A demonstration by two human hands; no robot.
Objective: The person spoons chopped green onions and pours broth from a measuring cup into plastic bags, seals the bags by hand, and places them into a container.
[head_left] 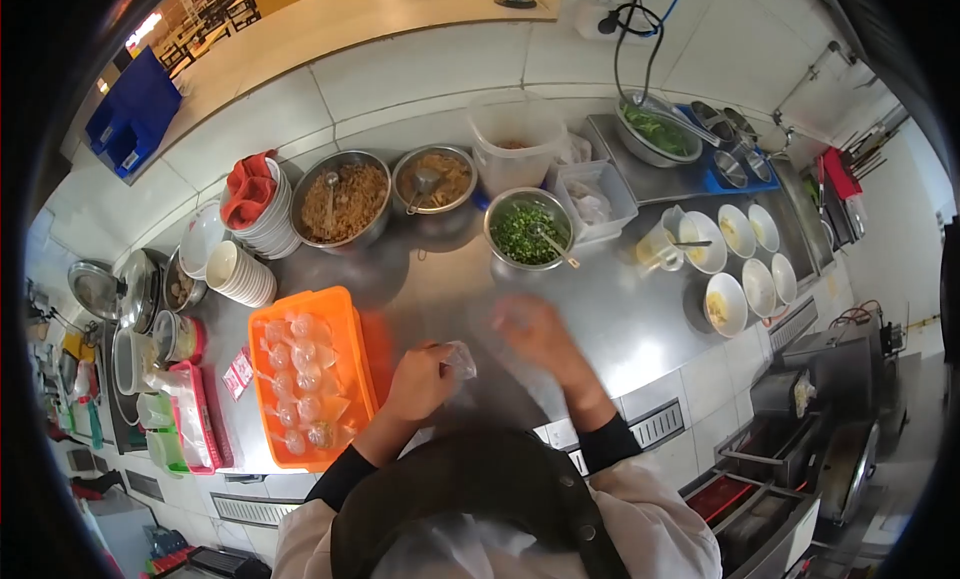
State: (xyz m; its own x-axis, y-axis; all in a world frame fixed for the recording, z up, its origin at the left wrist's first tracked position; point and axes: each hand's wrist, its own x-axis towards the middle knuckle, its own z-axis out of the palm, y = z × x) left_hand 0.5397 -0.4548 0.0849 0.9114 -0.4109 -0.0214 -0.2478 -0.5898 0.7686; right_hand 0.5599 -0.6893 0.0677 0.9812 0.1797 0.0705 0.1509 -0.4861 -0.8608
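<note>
Counter (440, 291) open ahead, tray (362, 371) beside left hand (420, 381)

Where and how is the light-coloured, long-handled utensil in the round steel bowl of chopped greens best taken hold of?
Likely the free end of its long handle, from the near right with the right hand: it slants out over the near rim of the steel bowl, its other end hidden in the chopped greens.

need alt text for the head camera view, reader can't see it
A person's left hand holds a clear plastic bag over a steel counter, the right hand blurred and apart from it. To the left, an orange tray holds small clear bags; beyond the hands stands a metal bowl of chopped greens.
</note>
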